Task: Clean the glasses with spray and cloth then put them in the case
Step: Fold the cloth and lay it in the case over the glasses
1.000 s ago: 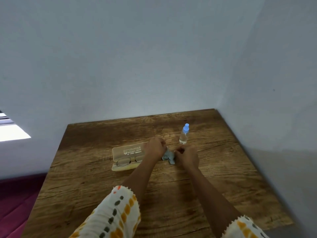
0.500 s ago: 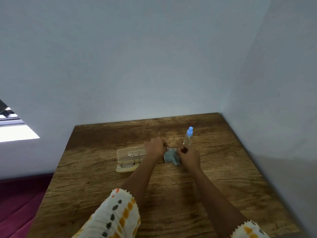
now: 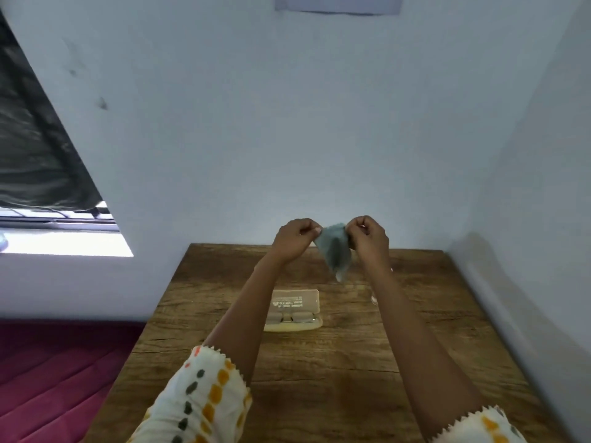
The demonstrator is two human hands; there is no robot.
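Your left hand (image 3: 295, 239) is raised above the far edge of the wooden tabletop (image 3: 335, 378), fingers curled and pinched on the left corner of the grey-blue cleaning cloth (image 3: 335, 251). The cloth hangs between your hands, tapering downward. Your right hand (image 3: 367, 238) pinches its right corner. Below, near the tabletop's middle, the open beige glasses case (image 3: 295, 310) holds the glasses (image 3: 291, 318).

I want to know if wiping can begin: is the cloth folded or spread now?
Partly spread. The left hand and right hand pinch the cloth by its top corners; it hangs as a loose point.
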